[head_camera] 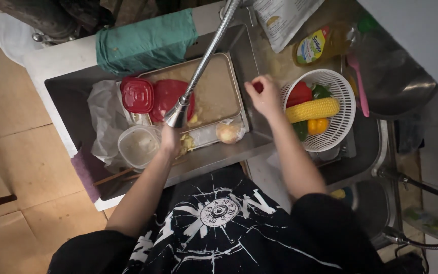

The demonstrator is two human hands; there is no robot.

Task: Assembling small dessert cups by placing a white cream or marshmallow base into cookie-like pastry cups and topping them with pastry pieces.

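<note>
My left hand (pixel 171 138) reaches into the steel sink (pixel 64 109), right under the head of the flexible metal faucet (pixel 177 112), and touches or grips it. My right hand (pixel 264 96) hovers at the sink's right rim, fingers closed on a small red item (pixel 258 87). Beside that hand stands a white colander (pixel 341 114) with a corn cob (pixel 313 108), red pepper (pixel 300 94) and yellow pepper (pixel 318 125). In the sink lie a metal baking tray (pixel 219 91), red lids (pixel 138 95), a clear plastic container (pixel 139 145) and an onion (pixel 229 131).
A teal cloth (pixel 145 43) is draped on the sink's far rim. A yellow dish soap bottle (pixel 323 45), a paper bag (pixel 282 18) and a pink spoon (pixel 357 76) lie on the counter to the right. White plastic wrap (pixel 105 116) fills the sink's left side.
</note>
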